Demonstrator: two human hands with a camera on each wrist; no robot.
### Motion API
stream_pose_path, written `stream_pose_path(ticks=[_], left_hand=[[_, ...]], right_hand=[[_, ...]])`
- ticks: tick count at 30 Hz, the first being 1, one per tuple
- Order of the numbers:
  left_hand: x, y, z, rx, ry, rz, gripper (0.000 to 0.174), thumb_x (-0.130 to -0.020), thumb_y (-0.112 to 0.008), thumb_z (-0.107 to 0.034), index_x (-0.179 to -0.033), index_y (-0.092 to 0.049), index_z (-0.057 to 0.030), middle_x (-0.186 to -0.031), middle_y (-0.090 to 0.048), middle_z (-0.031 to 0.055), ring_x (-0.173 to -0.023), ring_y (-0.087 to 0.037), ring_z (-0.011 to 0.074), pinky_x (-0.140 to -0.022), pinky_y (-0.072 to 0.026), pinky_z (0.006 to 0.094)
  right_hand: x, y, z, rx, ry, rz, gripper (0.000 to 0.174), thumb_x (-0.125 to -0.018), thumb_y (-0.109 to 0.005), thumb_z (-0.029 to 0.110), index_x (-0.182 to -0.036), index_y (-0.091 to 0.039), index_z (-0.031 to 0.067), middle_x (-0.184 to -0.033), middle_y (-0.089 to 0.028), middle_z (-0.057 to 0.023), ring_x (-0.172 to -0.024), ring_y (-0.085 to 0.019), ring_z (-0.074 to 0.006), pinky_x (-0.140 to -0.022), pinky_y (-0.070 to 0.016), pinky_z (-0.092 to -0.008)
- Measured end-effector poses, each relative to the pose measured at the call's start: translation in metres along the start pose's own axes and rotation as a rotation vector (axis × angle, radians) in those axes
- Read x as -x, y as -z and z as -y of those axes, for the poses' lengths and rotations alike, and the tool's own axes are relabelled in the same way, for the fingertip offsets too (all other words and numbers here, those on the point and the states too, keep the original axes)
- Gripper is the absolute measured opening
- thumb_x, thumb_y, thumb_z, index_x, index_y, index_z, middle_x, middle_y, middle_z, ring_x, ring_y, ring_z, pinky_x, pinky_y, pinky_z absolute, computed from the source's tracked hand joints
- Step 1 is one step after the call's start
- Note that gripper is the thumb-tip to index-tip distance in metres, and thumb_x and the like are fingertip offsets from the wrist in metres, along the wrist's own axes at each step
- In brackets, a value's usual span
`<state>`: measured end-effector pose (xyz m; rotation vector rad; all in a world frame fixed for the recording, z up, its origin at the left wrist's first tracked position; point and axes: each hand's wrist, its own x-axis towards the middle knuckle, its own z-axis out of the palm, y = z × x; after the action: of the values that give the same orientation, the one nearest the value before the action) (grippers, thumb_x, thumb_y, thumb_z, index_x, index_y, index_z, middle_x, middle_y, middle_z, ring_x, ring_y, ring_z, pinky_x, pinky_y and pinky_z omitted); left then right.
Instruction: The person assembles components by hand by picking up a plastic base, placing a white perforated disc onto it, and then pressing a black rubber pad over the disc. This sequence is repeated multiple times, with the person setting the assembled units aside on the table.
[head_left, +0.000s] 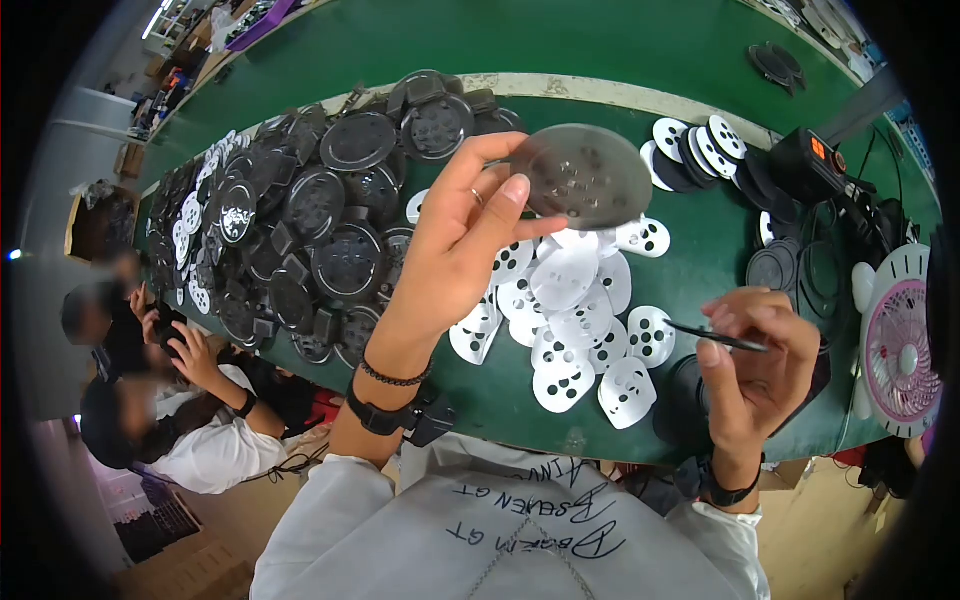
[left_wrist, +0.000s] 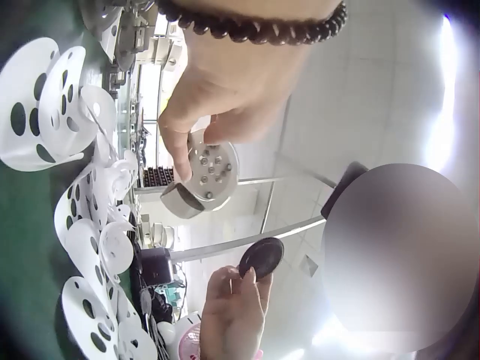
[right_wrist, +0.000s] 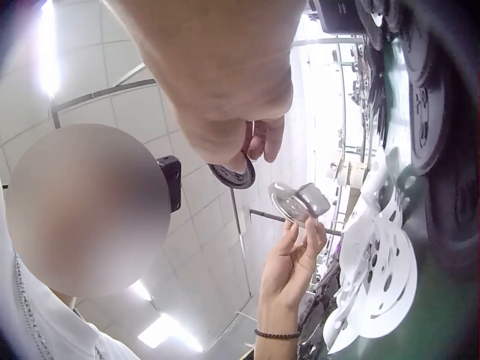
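My left hand, raised over the bench, pinches the edge of a translucent grey round plastic part between thumb and fingers. Small round studs or holes dot its face, and a short box-like piece juts from its side in the left wrist view. Lower on the right, my right hand pinches a thin black disc, seen nearly edge-on from the head. Its dark face shows in the left wrist view. The two held pieces are apart. White perforated sheets lie loosely piled beneath and between the hands.
A large heap of dark round parts covers the green bench to the left. Stacked black and white discs, a black device with an orange display and a pink-and-white fan stand right. Other people sit left.
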<state>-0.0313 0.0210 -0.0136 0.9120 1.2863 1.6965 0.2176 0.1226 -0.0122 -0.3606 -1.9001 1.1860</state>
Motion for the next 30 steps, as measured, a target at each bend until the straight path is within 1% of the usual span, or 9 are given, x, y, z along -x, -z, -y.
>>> stream_pose_path(ticks=[2,4,6,8,14,16,17,20,30], left_hand=[[0.003,-0.002,0.000,-0.008,0.005,-0.001,0.036,-0.101,-0.052,-0.004,-0.135,-0.042,-0.0003,-0.123,-0.061,0.0161,-0.112,-0.062,0.0205,-0.093,-0.0570,0.0369],[0.007,0.000,0.004,-0.106,-0.061,0.038,0.041,-0.096,-0.057,0.003,-0.133,-0.042,0.0009,-0.121,-0.062,0.0174,-0.111,-0.062,0.0190,-0.090,-0.0567,0.0341],[0.009,-0.007,0.005,-0.043,-0.060,-0.018,0.043,-0.091,-0.062,0.009,-0.130,-0.045,0.0025,-0.117,-0.064,0.0174,-0.105,-0.064,0.0172,-0.087,-0.0555,0.0313],[0.011,-0.010,0.006,-0.224,-0.187,-0.058,0.030,-0.092,-0.061,0.006,-0.120,-0.051,0.0023,-0.107,-0.067,0.0114,-0.097,-0.066,0.0142,-0.084,-0.0527,0.0261],[0.020,-0.024,0.006,-0.289,-0.342,-0.102,0.024,-0.082,-0.074,0.005,-0.106,-0.070,0.0033,-0.103,-0.072,0.0127,-0.090,-0.071,0.0196,-0.076,-0.0579,0.0300],[0.020,-0.021,0.006,-0.441,-0.489,0.005,0.026,-0.080,-0.077,0.004,-0.105,-0.071,0.0019,-0.099,-0.074,0.0136,-0.086,-0.072,0.0220,-0.074,-0.0578,0.0298],[0.016,-0.014,0.005,-0.548,-0.592,0.134,0.029,-0.079,-0.077,0.007,-0.106,-0.065,0.0050,-0.098,-0.071,0.0206,-0.087,-0.073,0.0263,-0.074,-0.0602,0.0310],[0.016,-0.019,0.004,-0.553,-0.614,0.146,0.029,-0.077,-0.079,0.005,-0.103,-0.066,0.0036,-0.093,-0.072,0.0195,-0.085,-0.074,0.0269,-0.070,-0.0598,0.0306],[0.018,-0.026,0.011,-0.355,-0.536,0.228,0.028,-0.078,-0.080,0.003,-0.097,-0.060,0.0005,-0.092,-0.070,0.0231,-0.080,-0.073,0.0258,-0.068,-0.0595,0.0311]], right_hand=[[-0.005,-0.011,0.000,-0.199,0.033,-0.102,0.030,-0.082,-0.070,-0.006,-0.106,-0.054,-0.0009,-0.091,-0.059,-0.0155,-0.093,-0.064,-0.0320,-0.082,-0.0561,-0.0443],[-0.003,-0.008,-0.001,-0.239,-0.019,-0.095,0.024,-0.084,-0.070,-0.005,-0.102,-0.056,0.0008,-0.093,-0.059,-0.0166,-0.096,-0.065,-0.0319,-0.080,-0.0578,-0.0440],[-0.001,-0.006,-0.006,-0.237,0.084,0.002,0.017,-0.085,-0.071,-0.001,-0.097,-0.060,0.0026,-0.095,-0.058,-0.0163,-0.092,-0.064,-0.0301,-0.080,-0.0593,-0.0437],[-0.001,-0.006,-0.009,-0.189,0.108,-0.023,0.016,-0.083,-0.073,0.000,-0.096,-0.065,0.0044,-0.096,-0.057,-0.0158,-0.087,-0.064,-0.0282,-0.080,-0.0606,-0.0429],[-0.003,0.001,-0.006,0.099,0.251,0.104,0.033,-0.076,-0.074,-0.007,-0.106,-0.068,0.0055,-0.096,-0.060,-0.0139,-0.080,-0.064,-0.0252,-0.068,-0.0583,-0.0356],[0.003,-0.006,-0.005,0.020,0.129,-0.030,0.036,-0.073,-0.074,-0.010,-0.106,-0.066,0.0042,-0.095,-0.061,-0.0144,-0.077,-0.065,-0.0246,-0.065,-0.0560,-0.0328],[0.005,-0.009,-0.006,-0.049,0.115,-0.084,0.037,-0.071,-0.073,-0.012,-0.104,-0.064,0.0034,-0.096,-0.061,-0.0159,-0.075,-0.065,-0.0252,-0.065,-0.0560,-0.0326],[0.001,-0.004,-0.007,0.011,0.192,-0.034,0.031,-0.073,-0.073,-0.010,-0.099,-0.064,0.0036,-0.096,-0.062,-0.0169,-0.076,-0.065,-0.0254,-0.064,-0.0555,-0.0326],[0.007,0.001,-0.004,-0.013,0.120,-0.068,0.019,-0.077,-0.080,0.003,-0.091,-0.068,0.0072,-0.099,-0.062,-0.0168,-0.074,-0.064,-0.0237,-0.063,-0.0527,-0.0308]])
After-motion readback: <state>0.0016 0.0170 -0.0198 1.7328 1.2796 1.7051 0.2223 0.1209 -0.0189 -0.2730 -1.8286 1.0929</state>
